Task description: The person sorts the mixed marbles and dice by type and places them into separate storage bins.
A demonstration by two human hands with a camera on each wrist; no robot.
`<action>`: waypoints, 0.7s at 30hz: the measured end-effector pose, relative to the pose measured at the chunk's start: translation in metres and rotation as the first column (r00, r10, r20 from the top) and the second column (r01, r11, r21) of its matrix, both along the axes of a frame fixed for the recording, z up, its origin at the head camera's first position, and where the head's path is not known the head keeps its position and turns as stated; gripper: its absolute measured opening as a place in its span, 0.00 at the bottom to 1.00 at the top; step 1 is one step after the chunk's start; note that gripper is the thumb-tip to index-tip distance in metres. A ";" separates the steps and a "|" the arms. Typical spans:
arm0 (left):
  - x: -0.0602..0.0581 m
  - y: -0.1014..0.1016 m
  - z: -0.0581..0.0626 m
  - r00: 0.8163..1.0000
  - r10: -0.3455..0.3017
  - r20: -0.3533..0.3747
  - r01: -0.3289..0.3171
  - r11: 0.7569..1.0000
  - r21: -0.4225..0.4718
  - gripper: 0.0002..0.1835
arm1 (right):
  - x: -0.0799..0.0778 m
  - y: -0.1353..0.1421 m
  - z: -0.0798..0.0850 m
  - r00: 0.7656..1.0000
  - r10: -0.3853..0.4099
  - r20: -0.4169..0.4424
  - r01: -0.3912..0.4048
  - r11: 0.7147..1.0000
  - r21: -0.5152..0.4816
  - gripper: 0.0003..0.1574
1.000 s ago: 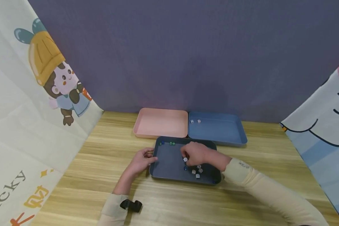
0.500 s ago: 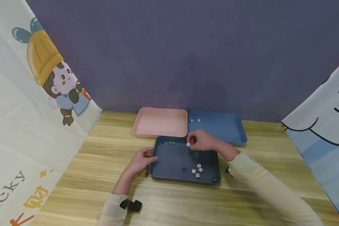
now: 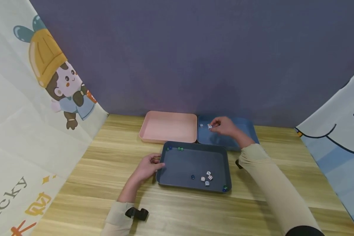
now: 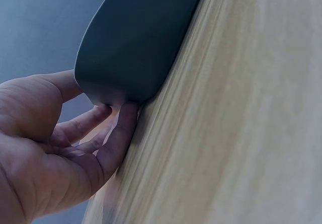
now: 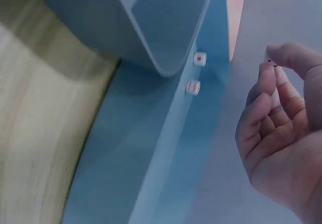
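My right hand (image 3: pixel 225 127) pinches a white die (image 3: pixel 210 127) between thumb and fingertips, above the blue tray (image 3: pixel 245 126). Two other dice lie in that tray, one die (image 5: pixel 199 58) beside the other die (image 5: pixel 192 87). At the left end of the dark grey tray (image 3: pixel 178 167), my left hand (image 3: pixel 147 168) grips its side, thumb over the rim and fingers against the outer wall. Several white dice (image 3: pixel 207 183) sit in the grey tray's front right part, near a blue marble (image 3: pixel 193 177). Green marbles (image 3: pixel 180 149) lie along its back wall.
A pink tray (image 3: pixel 168 126) stands behind the grey one, side by side with the blue tray. More small marbles (image 3: pixel 225 188) rest in the grey tray's front right corner. A dark backdrop (image 3: pixel 177 59) rises behind the wooden table (image 3: pixel 112 141).
My right hand has lifted the die from the grey tray and carried it back and right, over the blue tray. My left hand has stayed on the grey tray's edge.
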State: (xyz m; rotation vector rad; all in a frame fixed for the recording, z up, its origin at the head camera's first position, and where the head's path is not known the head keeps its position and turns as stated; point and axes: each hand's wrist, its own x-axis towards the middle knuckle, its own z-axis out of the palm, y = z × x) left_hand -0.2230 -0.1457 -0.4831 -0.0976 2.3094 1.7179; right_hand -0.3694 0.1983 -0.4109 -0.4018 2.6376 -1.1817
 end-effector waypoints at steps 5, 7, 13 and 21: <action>-0.001 0.000 0.001 1.000 -0.002 -0.001 0.002 1.000 -0.008 0.25 | -0.018 0.013 -0.003 0.992 -0.097 0.080 0.098 0.995 -0.014 0.18; -0.001 -0.001 0.001 1.000 -0.006 -0.002 0.006 1.000 -0.008 0.26 | -0.023 0.015 -0.005 0.986 -0.134 0.102 0.136 0.991 -0.012 0.18; 0.000 -0.001 0.006 1.000 -0.021 -0.004 0.021 1.000 0.009 0.27 | -0.032 0.017 -0.006 0.975 -0.177 0.131 0.180 0.984 -0.006 0.19; 0.011 0.003 0.030 0.999 -0.046 -0.004 0.046 0.999 0.005 0.26 | -0.041 0.016 -0.009 0.972 -0.209 0.111 0.209 0.978 0.015 0.20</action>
